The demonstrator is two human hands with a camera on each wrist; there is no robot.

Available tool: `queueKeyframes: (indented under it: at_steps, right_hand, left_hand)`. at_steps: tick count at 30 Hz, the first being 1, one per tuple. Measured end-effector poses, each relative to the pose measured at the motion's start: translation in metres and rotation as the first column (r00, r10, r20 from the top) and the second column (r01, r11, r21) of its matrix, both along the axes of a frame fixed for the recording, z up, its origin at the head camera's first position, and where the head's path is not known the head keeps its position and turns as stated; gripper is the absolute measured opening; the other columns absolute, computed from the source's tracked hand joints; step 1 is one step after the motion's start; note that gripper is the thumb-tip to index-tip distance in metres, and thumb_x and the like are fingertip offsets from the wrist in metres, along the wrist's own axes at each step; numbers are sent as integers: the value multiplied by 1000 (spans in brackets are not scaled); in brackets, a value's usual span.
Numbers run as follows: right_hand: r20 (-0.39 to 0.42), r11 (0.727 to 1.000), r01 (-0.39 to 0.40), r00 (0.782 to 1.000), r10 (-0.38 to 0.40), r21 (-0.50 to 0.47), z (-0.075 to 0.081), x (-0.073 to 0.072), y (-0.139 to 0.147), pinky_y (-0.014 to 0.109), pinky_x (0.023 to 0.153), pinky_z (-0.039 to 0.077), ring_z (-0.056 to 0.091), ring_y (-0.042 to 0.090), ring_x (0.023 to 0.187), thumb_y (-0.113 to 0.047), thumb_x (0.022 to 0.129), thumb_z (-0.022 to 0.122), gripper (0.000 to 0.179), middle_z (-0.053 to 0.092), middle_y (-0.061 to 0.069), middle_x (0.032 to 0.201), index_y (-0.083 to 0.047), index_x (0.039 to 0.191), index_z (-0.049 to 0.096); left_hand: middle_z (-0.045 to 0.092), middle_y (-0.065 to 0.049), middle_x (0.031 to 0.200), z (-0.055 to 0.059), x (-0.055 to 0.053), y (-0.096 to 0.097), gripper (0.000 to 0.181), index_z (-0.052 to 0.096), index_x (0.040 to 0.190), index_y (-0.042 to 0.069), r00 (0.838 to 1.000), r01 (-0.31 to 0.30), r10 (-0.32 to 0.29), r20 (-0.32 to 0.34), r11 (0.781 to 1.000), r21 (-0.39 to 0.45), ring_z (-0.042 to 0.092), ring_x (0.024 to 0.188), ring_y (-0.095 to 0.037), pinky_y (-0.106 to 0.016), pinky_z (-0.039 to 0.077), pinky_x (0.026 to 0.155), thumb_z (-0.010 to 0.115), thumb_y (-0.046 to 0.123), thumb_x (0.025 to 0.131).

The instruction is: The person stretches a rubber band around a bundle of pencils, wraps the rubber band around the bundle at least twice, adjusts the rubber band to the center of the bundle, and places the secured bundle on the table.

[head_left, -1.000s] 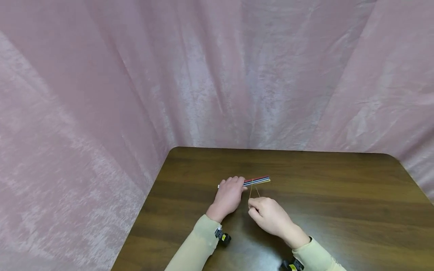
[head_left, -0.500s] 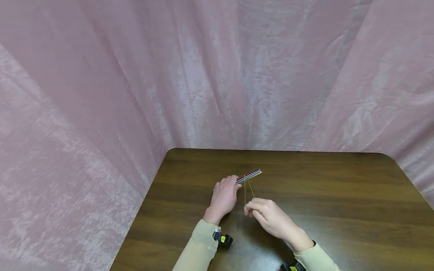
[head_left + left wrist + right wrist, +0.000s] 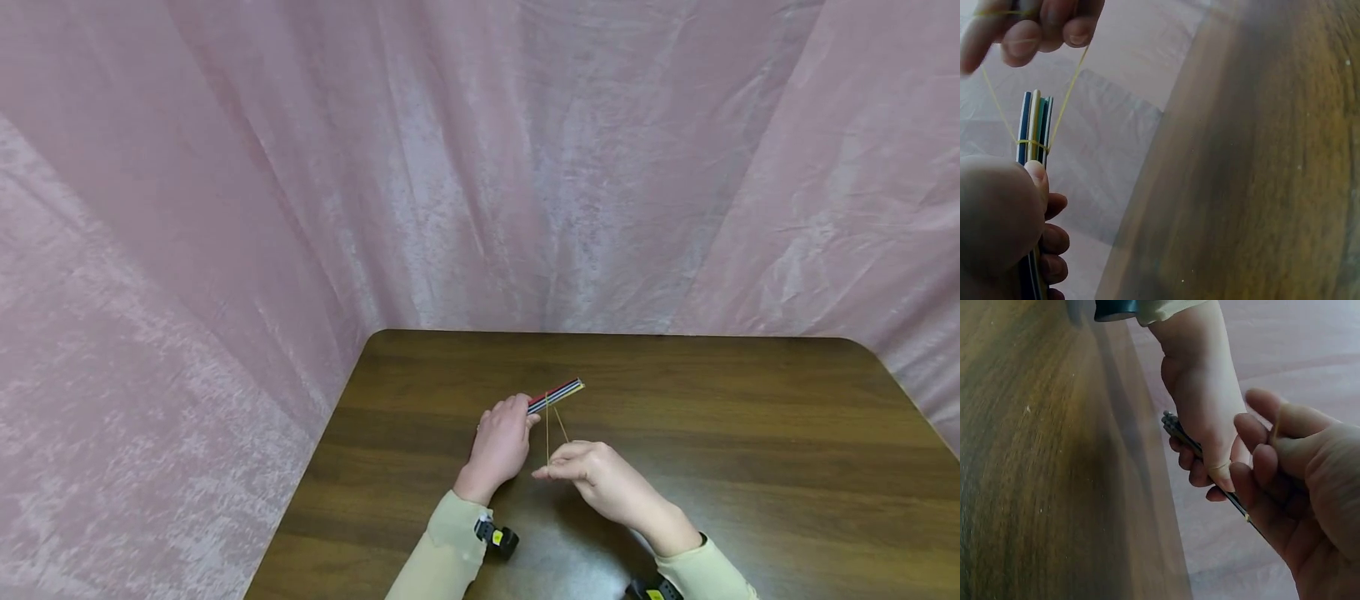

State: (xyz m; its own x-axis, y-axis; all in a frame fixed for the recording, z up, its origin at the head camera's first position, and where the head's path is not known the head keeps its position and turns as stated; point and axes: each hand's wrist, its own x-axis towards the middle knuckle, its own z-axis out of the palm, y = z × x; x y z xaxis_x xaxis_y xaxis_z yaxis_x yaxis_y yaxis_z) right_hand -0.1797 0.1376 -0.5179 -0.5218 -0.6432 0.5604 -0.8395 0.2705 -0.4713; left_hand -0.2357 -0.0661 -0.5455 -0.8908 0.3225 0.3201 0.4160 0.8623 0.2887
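My left hand [image 3: 498, 446] grips a bundle of thin pencil-like sticks [image 3: 564, 392], coloured red, blue, white and yellow, its far end pointing up and right. In the left wrist view the thumb presses along the bundle [image 3: 1035, 122] and the fingers wrap behind it. A thin yellow rubber band [image 3: 1071, 90] circles the bundle just beyond the thumb. From there its two strands stretch to my right hand [image 3: 603, 483], whose bent fingers hold the loop taut on the near side. The right wrist view shows the band [image 3: 1276, 422] across those fingers.
Both hands are over a brown wooden table [image 3: 750, 433] with rounded far corners. Pink velvety curtains [image 3: 480, 167] hang behind it and on the left. A black wrist camera [image 3: 498, 537] sits on the left sleeve, another [image 3: 654, 590] on the right.
The bundle has shifted a little left and tilted more steeply upward. My right hand has moved slightly down, drawing the band longer, and its fingers have extended and spread inside the loop.
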Motion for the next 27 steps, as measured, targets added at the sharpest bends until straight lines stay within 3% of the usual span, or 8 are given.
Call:
queueKeyframes:
  at_steps: [9, 12, 14, 17, 20, 22, 25, 27]
  right_hand:
    - [130, 985, -89, 986, 109, -150, -1, 3, -7, 23, 75, 57, 72, 17, 81, 24, 91, 61, 46, 77, 3, 98, -2, 125, 78]
    - [242, 970, -78, 961, 135, -231, 0, 6, -11, 29, 70, 59, 71, 18, 76, 17, 99, 60, 42, 77, 5, 97, 1, 136, 71]
    - [361, 956, -63, 917, 168, -285, 0, 8, -13, 32, 71, 59, 69, 17, 76, 10, 106, 55, 45, 78, 10, 100, 0, 150, 60]
    - [586, 928, -3, 774, 238, -373, -1, 13, -18, 31, 80, 57, 64, 14, 80, -5, 115, 43, 56, 77, 15, 112, -11, 169, 30]
    - [753, 858, 117, 548, 364, -500, -2, 18, -24, 29, 91, 54, 58, 10, 85, -21, 119, 31, 62, 71, 13, 129, -28, 173, 2]
    - [783, 787, 218, 423, 457, -577, -1, 20, -27, 26, 93, 53, 55, 7, 85, -31, 118, 29, 64, 68, 7, 134, -33, 172, -5]
    - [735, 644, 355, 310, 603, -677, 0, 19, -28, 20, 90, 53, 57, 1, 84, -38, 116, 31, 67, 67, -2, 131, -24, 174, -1]
    - [680, 546, 428, 279, 678, -720, 2, 16, -24, 17, 86, 54, 61, -2, 82, -37, 116, 34, 63, 69, -3, 125, -14, 171, 15]
  left_hand:
    - [66, -1, 96, 6, 4, 2, 24, 64, 121, 7, 998, -48, 43, 52, 996, 81, 65, 89, -23, -41, 50, 75, 61, 28, 110]
    - [67, -4, 97, 8, 5, 3, 24, 63, 122, 5, 997, -67, 62, 39, 988, 142, 66, 91, -25, -42, 50, 76, 62, 25, 109]
    - [68, -6, 99, 9, 5, 3, 24, 63, 122, 4, 997, -80, 80, 9, 980, 185, 67, 92, -27, -44, 50, 76, 63, 23, 108]
    - [69, -9, 101, 10, 7, 5, 24, 62, 122, 3, 992, -98, 113, -49, 966, 241, 67, 93, -29, -44, 49, 75, 64, 20, 106]
    - [70, -9, 104, 12, 8, 7, 24, 62, 122, 3, 987, -103, 133, -94, 957, 271, 66, 94, -29, -43, 48, 76, 66, 19, 105]
    - [70, -9, 106, 12, 7, 8, 26, 62, 123, 3, 984, -91, 128, -123, 958, 272, 65, 95, -28, -42, 48, 76, 68, 19, 104]
    - [69, -7, 107, 9, 6, 8, 28, 62, 124, 4, 980, -50, 94, -173, 969, 243, 64, 95, -26, -40, 46, 77, 69, 21, 103]
    - [67, -5, 106, 6, 5, 7, 30, 62, 124, 6, 975, -11, 56, -216, 979, 205, 63, 94, -25, -38, 45, 76, 70, 23, 101]
